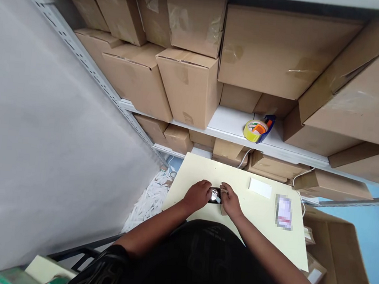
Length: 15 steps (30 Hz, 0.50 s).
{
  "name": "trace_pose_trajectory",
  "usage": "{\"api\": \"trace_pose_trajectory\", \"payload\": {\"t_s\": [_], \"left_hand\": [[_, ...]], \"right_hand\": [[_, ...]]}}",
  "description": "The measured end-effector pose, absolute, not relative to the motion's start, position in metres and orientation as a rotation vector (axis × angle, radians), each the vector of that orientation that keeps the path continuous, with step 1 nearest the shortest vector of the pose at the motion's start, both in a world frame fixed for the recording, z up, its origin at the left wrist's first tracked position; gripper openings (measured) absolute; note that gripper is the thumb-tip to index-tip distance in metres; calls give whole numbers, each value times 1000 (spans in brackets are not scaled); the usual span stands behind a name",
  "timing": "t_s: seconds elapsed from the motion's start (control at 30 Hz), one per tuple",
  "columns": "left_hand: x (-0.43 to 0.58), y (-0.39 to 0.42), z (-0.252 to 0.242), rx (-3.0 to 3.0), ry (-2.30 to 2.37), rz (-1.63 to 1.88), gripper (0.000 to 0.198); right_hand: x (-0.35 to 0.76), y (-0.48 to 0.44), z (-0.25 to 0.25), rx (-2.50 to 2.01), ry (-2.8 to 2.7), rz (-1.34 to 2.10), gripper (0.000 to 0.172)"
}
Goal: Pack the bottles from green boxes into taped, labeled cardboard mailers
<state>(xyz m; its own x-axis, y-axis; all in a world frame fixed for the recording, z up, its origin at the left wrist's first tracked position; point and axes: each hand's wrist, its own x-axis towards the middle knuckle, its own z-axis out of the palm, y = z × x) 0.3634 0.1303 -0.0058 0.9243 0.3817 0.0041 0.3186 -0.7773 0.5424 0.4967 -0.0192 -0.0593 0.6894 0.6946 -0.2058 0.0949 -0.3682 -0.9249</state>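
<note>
Between my two hands is a small dark glossy rectangular object (215, 195) with a bright reflection on its face. I cannot make out its kind. My left hand (198, 193) closes on its left end with bent fingers. At the right end, my right hand (230, 200) holds it the same way. A small brown piece (223, 210), partly hidden, shows under my right hand. All of this is over the near middle of a pale yellow tabletop (191, 171).
A white flat box (260, 187) and a blurred-out item (283, 212) lie on the right of the tabletop. Behind, a shelf (230, 121) bears cardboard boxes (184, 85) and a tape dispenser (258, 130). A large open carton (339, 254) stands at right; white scraps (150, 198) cover the floor at left.
</note>
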Motion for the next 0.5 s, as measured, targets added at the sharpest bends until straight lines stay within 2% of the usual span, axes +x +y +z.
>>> {"api": "trace_pose_trajectory", "payload": {"t_s": [0.17, 0.33, 0.5], "left_hand": [[368, 117, -1, 2489, 633, -18, 41], [382, 119, 12, 2445, 757, -230, 52], [393, 132, 23, 2387, 677, -315, 43]], "right_hand": [[498, -28, -70, -1788, -713, 816, 46], [496, -28, -74, -1826, -953, 873, 88], [497, -20, -74, -1955, -1021, 783, 79]]}}
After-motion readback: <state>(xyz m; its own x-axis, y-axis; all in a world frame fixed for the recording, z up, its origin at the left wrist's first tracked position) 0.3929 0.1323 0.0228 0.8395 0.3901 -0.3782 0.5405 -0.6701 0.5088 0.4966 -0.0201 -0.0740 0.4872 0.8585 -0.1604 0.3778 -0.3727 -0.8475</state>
